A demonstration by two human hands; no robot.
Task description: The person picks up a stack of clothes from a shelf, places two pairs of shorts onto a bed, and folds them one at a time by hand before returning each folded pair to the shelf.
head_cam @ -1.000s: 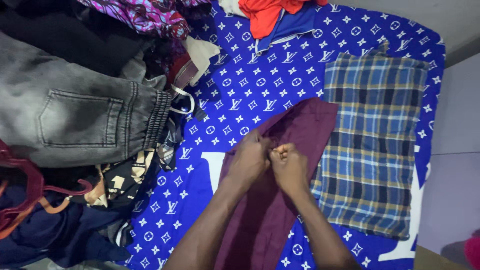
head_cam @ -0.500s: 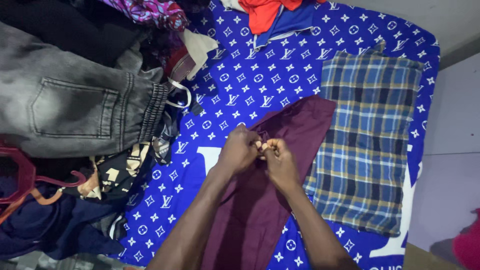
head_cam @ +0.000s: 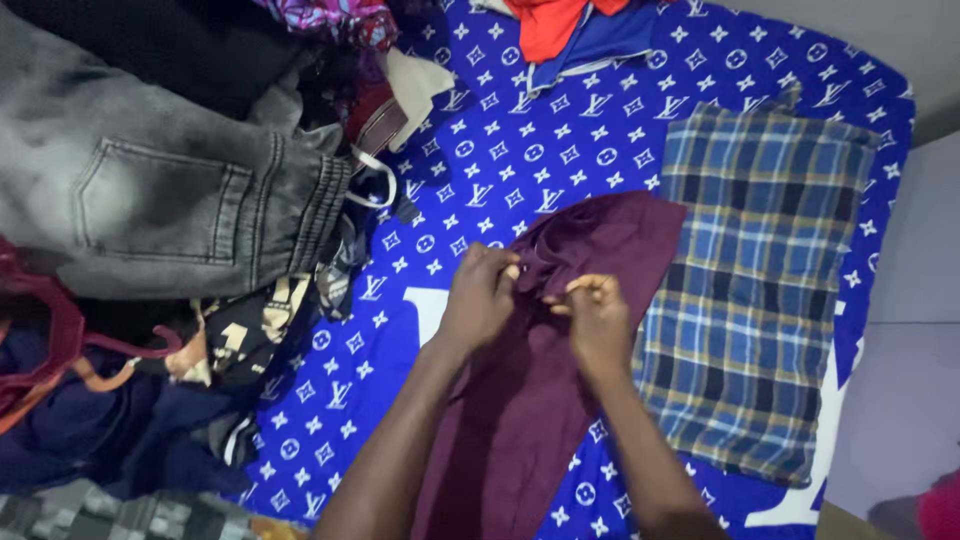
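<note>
both hands — left hand (head_cam: 480, 300), right hand (head_cam: 597, 318) — pinch the waistband of maroon trousers (head_cam: 520, 400) lying on the blue patterned bed (head_cam: 480, 150), just beside a folded plaid cloth (head_cam: 760, 290).

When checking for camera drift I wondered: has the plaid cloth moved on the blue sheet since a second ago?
No. The plaid cloth keeps its place against the blue sheet's pattern and far edge.

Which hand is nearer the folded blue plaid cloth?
Right. The right hand pinches the maroon garment just beside the folded blue plaid cloth; the left hand is farther away.
</note>
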